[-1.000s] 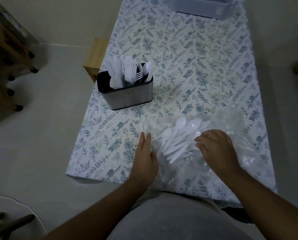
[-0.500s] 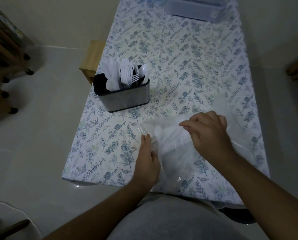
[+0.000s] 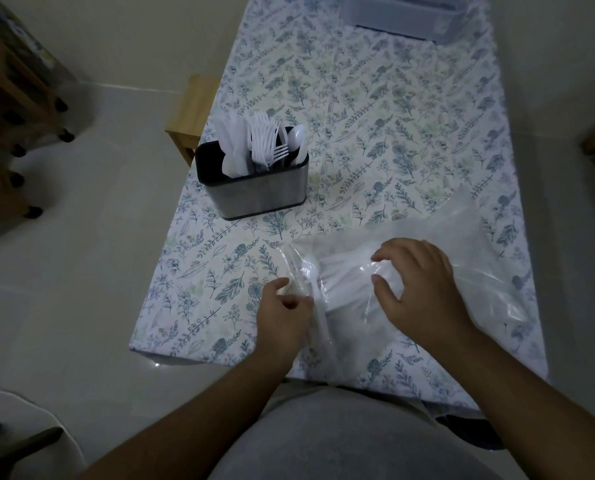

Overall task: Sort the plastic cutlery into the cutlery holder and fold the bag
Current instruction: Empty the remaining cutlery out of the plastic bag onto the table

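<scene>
Floral-print desk point(image 3: 375, 109), clear plastic box point(image 3: 413, 15) at 12 o'clock, small wooden stool point(image 3: 190, 109) at 10, wooden rack point(image 3: 9, 109) far left.

My left hand point(image 3: 282, 320) is pinching bag point(image 3: 462, 271) edge at near table point(image 3: 220, 278) side; my right hand point(image 3: 417, 289) is hovering curled over bag middle. Bag with white cutlery is covering near right part of table. Cutlery holder point(image 3: 258, 194) is standing ahead-left, well apart from bag; forks and spoons are sticking up from it, blocking low pass there. Bare cloth between holder and bag is giving free passage. Wide open cloth is lying ahead-right. Clear container point(image 3: 410, 15) is sitting at far edge.
</scene>
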